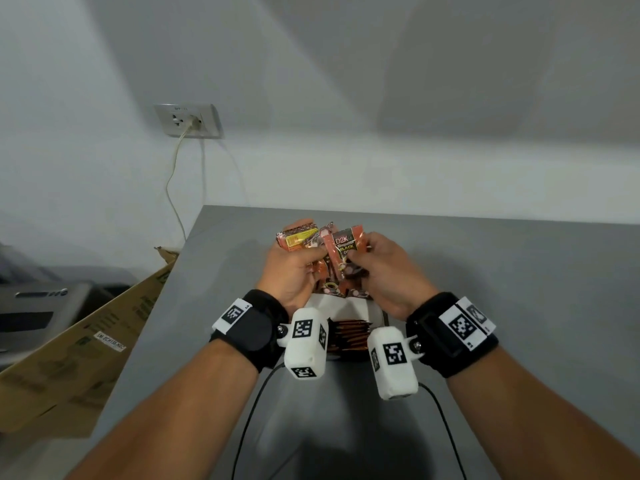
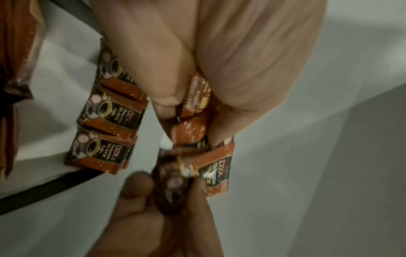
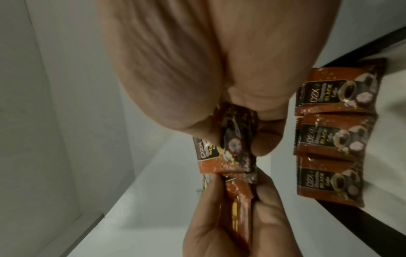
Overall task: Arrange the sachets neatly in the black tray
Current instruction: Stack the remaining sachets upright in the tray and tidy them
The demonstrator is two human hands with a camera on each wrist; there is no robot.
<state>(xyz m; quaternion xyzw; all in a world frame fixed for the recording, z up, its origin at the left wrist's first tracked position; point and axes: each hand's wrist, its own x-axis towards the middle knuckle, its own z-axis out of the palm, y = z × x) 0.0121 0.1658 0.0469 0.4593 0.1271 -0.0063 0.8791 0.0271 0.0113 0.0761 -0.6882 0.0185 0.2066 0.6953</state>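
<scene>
Both hands raised above the grey counter, over the far end of the black-rimmed, white-floored tray.

L hand: fingers curled round a fanned bunch of small orange-brown foil coffee sachets, thumb on top. R hand: thumb and fingers pinching one orange "D2X Black" sachet at the edge of that bunch; cannot tell if it is being pulled out or squared up.

Tray lies below the hands, toward the body. Wrist views: three sachets already flat in tray, in a row, overlapping like shingles, all printed the same way. Near end of tray, head view: a packed stack standing on edge, partly hidden by wrist cams.

Key relation (judgement): pinched sachet is tilted, long axis roughly upright, whereas the laid row lies flat. So next move = short drop down and toward the body, turning the sachet flat to match. R hand already has it, so R is the placing hand; L only feeds.

Risk: foil is slick, so the bunch could slip.
</scene>
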